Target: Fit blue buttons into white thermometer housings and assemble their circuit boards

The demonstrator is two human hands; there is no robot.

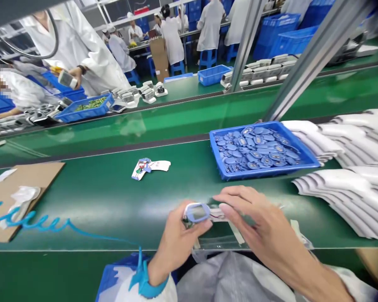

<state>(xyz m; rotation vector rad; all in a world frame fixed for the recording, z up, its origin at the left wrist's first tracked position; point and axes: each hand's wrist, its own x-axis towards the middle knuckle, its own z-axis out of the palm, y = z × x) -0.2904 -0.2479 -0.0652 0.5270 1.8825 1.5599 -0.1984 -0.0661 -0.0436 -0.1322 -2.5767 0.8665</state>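
My left hand [184, 235] grips a white handheld device [198, 213] by its head end, with the blue oval frame and grey display facing up. Thin red and dark wires [217, 215] run from the head along its white handle, toward my right hand. My right hand [255, 214] hovers just right of the display, thumb and index fingertips close together in a pinch. Whatever may be between those fingertips is too small to make out. A blue wrist strap [151, 285] with a coiled cord [50, 224] is around my left wrist.
Ahead lies a similar opened device [149, 165] on the green bench. A blue tray [219, 161] holds many blue oval parts. Stacked white shells [343, 188] line the right side; cardboard [47, 176] lies left. Metal posts [245, 46] rise beyond, and co-workers in white coats work across the line.
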